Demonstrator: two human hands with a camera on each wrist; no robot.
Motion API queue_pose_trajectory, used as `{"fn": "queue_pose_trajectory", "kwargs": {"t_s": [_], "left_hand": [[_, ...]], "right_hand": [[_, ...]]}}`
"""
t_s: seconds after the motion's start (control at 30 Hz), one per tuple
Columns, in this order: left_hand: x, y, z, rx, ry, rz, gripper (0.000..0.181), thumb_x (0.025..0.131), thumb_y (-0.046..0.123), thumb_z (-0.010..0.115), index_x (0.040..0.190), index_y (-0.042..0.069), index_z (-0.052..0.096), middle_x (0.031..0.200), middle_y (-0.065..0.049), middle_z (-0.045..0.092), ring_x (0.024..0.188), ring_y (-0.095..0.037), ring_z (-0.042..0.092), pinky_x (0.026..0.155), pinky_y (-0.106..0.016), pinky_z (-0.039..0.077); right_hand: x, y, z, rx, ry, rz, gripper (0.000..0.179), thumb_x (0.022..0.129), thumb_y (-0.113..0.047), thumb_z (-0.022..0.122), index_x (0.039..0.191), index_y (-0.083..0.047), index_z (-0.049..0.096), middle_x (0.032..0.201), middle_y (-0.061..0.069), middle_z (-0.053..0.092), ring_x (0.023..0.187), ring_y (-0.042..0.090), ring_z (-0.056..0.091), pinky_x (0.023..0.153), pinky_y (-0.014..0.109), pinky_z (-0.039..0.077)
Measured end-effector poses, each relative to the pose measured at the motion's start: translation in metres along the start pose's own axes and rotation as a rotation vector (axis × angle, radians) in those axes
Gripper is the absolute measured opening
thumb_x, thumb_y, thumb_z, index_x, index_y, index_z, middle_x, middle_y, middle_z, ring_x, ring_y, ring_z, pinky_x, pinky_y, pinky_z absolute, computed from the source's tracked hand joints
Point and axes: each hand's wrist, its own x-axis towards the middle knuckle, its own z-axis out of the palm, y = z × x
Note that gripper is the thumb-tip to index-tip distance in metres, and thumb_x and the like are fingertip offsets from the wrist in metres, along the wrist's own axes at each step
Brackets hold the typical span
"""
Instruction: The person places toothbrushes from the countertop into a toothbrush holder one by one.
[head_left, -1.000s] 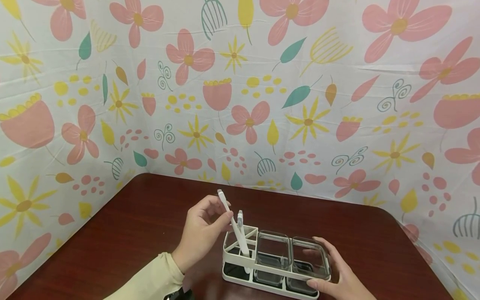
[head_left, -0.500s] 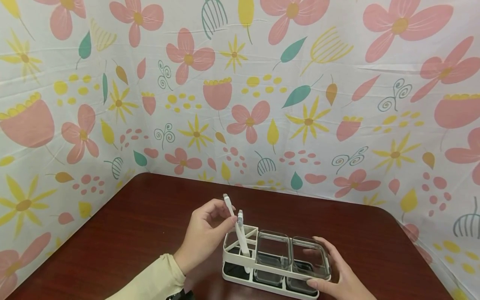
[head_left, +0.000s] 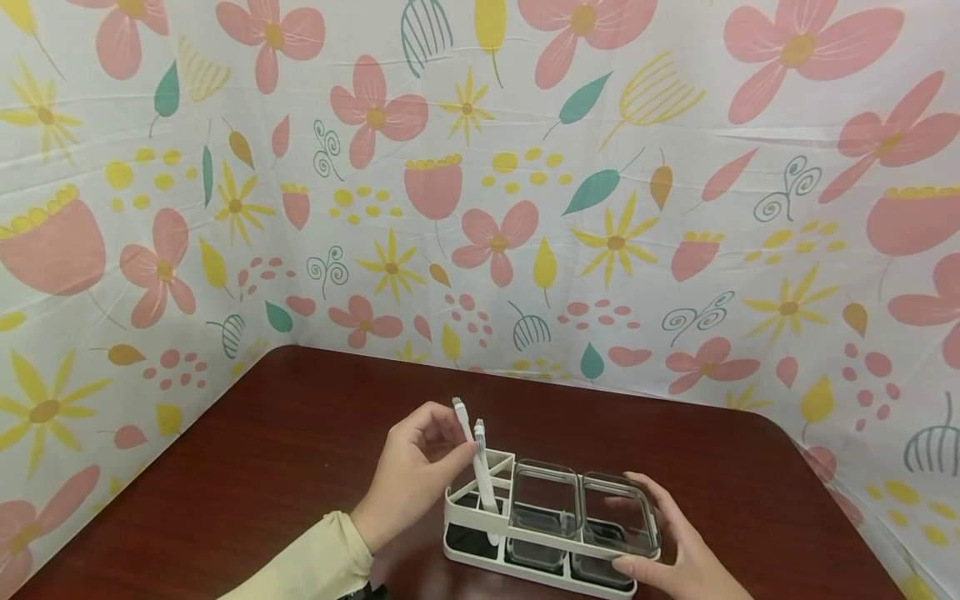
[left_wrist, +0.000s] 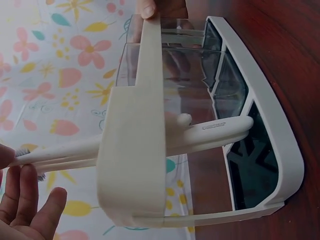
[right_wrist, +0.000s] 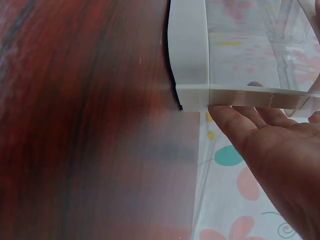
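Observation:
A white toothbrush [head_left: 461,410] leans in the left compartment of a cream toothbrush holder [head_left: 477,520]. My left hand [head_left: 416,471] pinches it between thumb and fingers, just below the bristles. Close beside it stands a second white toothbrush [head_left: 481,435]. In the left wrist view, handle ends [left_wrist: 220,129] come down through the upper frame towards the dark base pad [left_wrist: 255,170]. My right hand [head_left: 686,546] grips the right end of the holder, thumb in front and fingers behind. In the right wrist view, fingers [right_wrist: 232,122] lie against the holder's end.
Two clear cups [head_left: 546,468] sit side by side in the holder's middle and right sections. The holder stands on a dark reddish-brown table [head_left: 300,442]. A flower-printed cloth [head_left: 525,333] rises behind and at the sides of the table.
My left hand has lowered the toothbrush into the holder and moved slightly right, bringing it close to the second toothbrush. My right hand and the holder have stayed in place.

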Motion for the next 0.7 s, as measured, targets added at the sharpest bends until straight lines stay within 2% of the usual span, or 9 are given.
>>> {"fn": "queue_pose_trajectory", "kwargs": {"t_s": [0.13,0.23,0.43,0.5,0.6,0.7], "left_hand": [[-0.0017,-0.0025,0.0013,-0.006,-0.01,-0.014,0.018,0.083,-0.003,0.075,0.09,0.006,0.061,0.08,-0.005,0.064,0.076,-0.015,0.063,0.07,-0.03,0.057],[-0.0029,-0.0038,0.0019,-0.01,-0.022,-0.016,0.017,0.084,-0.002,0.075,0.091,0.006,0.062,0.081,-0.006,0.064,0.076,-0.015,0.063,0.071,-0.029,0.056],[-0.006,-0.0064,0.0019,0.012,-0.05,-0.028,0.018,0.083,-0.001,0.076,0.091,0.007,0.062,0.081,-0.004,0.063,0.076,-0.015,0.062,0.072,-0.029,0.056],[-0.0071,-0.0073,0.0019,0.022,-0.055,-0.03,0.018,0.083,-0.001,0.076,0.091,0.007,0.062,0.081,-0.004,0.063,0.075,-0.014,0.062,0.07,-0.028,0.056],[-0.0088,-0.0087,0.002,0.042,-0.06,-0.025,0.018,0.083,0.0,0.077,0.09,0.009,0.062,0.081,-0.003,0.063,0.074,-0.013,0.061,0.067,-0.025,0.053],[-0.0104,-0.0091,0.0021,0.063,-0.067,-0.014,0.018,0.084,0.002,0.077,0.09,0.01,0.062,0.08,-0.001,0.062,0.072,-0.011,0.058,0.063,-0.023,0.048]], "right_hand": [[0.0,0.0005,0.0004,-0.003,0.006,-0.01,0.08,0.09,-0.007,0.07,0.153,-0.013,0.021,0.153,0.01,0.022,0.12,-0.01,0.036,0.086,0.029,0.047],[0.0,0.0008,0.0007,-0.011,0.012,-0.014,0.08,0.089,-0.008,0.07,0.153,-0.014,0.022,0.152,0.01,0.023,0.12,-0.009,0.036,0.088,0.037,0.047],[0.0004,0.0014,0.0004,-0.044,0.021,-0.022,0.079,0.09,-0.008,0.069,0.153,-0.014,0.022,0.153,0.01,0.022,0.121,-0.012,0.034,0.089,0.044,0.045],[0.0006,0.0017,0.0002,-0.038,0.019,-0.013,0.079,0.09,-0.009,0.069,0.153,-0.013,0.021,0.154,0.01,0.02,0.119,-0.015,0.031,0.091,0.049,0.044],[0.0009,0.0023,-0.0001,-0.023,0.017,0.007,0.079,0.091,-0.009,0.067,0.154,-0.012,0.02,0.155,0.01,0.017,0.117,-0.02,0.028,0.093,0.06,0.041],[0.0012,0.0026,-0.0006,-0.017,0.012,0.021,0.079,0.092,-0.009,0.067,0.154,-0.013,0.019,0.156,0.009,0.016,0.116,-0.021,0.027,0.093,0.062,0.04]]}}
